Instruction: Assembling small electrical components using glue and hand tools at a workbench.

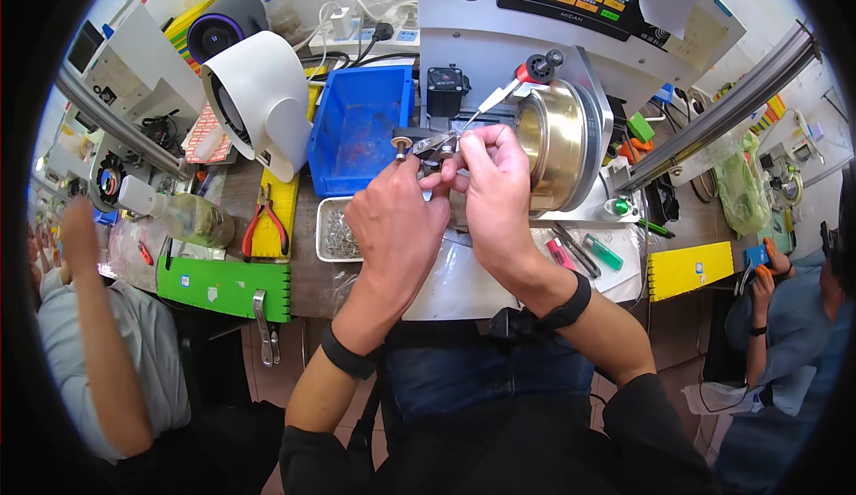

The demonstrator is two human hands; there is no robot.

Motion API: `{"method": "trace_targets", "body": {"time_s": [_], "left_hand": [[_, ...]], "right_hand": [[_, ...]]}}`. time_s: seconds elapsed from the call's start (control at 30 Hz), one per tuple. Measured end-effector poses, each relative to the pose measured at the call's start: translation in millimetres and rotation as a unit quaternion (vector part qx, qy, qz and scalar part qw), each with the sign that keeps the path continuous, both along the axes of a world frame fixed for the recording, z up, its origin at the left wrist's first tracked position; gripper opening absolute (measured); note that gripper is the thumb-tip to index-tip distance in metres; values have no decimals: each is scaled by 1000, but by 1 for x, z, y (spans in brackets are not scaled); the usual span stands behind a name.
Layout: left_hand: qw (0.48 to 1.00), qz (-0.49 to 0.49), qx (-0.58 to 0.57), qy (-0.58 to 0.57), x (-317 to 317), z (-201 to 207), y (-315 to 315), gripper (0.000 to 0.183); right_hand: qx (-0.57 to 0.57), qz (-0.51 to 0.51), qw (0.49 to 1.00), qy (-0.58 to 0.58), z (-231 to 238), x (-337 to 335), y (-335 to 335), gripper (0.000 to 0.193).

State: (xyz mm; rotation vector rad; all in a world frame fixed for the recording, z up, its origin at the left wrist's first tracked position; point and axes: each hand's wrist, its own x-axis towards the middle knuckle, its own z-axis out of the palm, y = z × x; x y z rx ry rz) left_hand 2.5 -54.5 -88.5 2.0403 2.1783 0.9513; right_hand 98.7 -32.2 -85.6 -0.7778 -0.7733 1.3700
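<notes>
Both hands, left hand (399, 205) and right hand (493, 187), pinch a small metal part (434, 144) between their fingertips, before the brass spool (551, 143).

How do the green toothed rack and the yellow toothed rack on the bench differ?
The green toothed rack lies at the person's left, the yellow toothed rack at the right. The green one is longer and has a metal tool hanging over its front edge; the yellow one carries nothing that shows. The green one's teeth run along its right end, the yellow one's along its left end. Both are flat plastic pieces with small pale stickers, lying at the bench's front edge.
</notes>
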Motion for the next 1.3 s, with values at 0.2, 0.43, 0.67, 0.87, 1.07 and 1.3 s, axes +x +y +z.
{"method": "trace_targets", "body": {"time_s": [0.2, 0.43, 0.67, 0.87, 1.07, 1.3], "left_hand": [[1000, -13, 2, 2, -2, 0, 1, 17], [999, -32, 21, -24, -4, -8, 6, 15], [1000, -22, 0, -16, -2, -1, 1, 16], [999, -13, 36, -13, -2, -4, 2, 11], [997, -50, 45, -41, -3, -5, 4, 14], [985, -70, 25, -158, -5, -8, 8, 7]], "right_hand": [[-20, 22, 1000, -11, 5, 5, -1, 16], [-4, 15, 999, 47, 2, 4, -3, 15], [-6, 11, 995, 100, -4, 4, -7, 15], [5, 14, 994, 104, -5, 2, -6, 17], [5, 4, 998, 64, -8, 1, -4, 13], [4, 23, 999, 26, -4, 2, -1, 13]]}}
